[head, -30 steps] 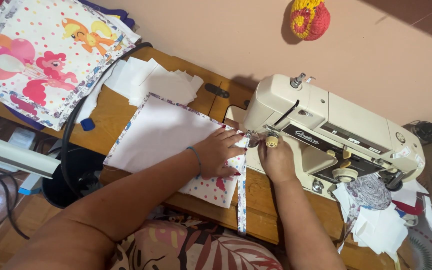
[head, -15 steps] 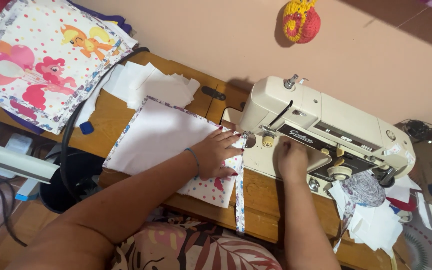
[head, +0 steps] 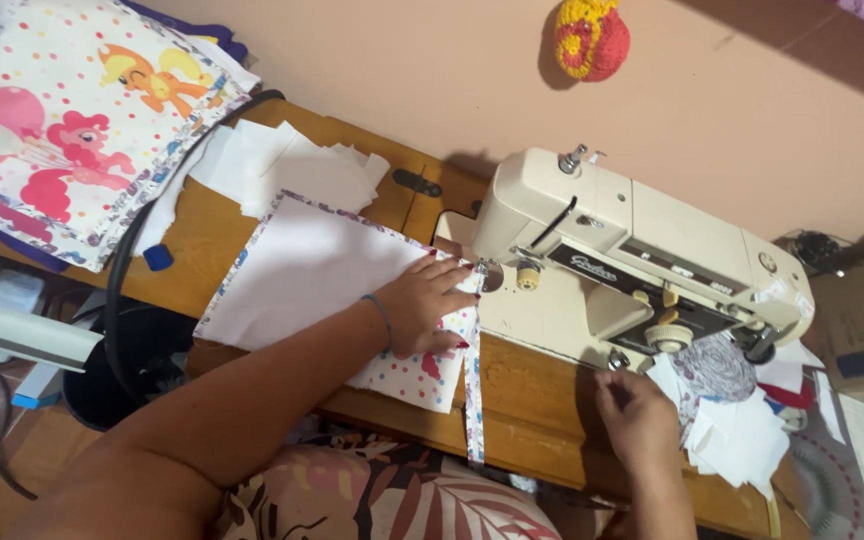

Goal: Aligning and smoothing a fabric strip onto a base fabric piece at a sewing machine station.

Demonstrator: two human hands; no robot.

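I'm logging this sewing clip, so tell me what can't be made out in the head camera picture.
- Needle area of the sewing machine: hidden by the machine head.
- Fabric panel under the left hand: covered by the palm.
- Right hand fingertips: blurred, grip unclear.
- Trim strip: lower end hidden behind the table edge.

Bare wooden worktop [head: 542, 395] lies open in front of the cream sewing machine [head: 632, 265]; left of it white fabric panel [head: 322, 275] and stacked white cloth pieces [head: 282, 170] crowd the surface, right of it scrap fabric heap [head: 727, 400] blocks.
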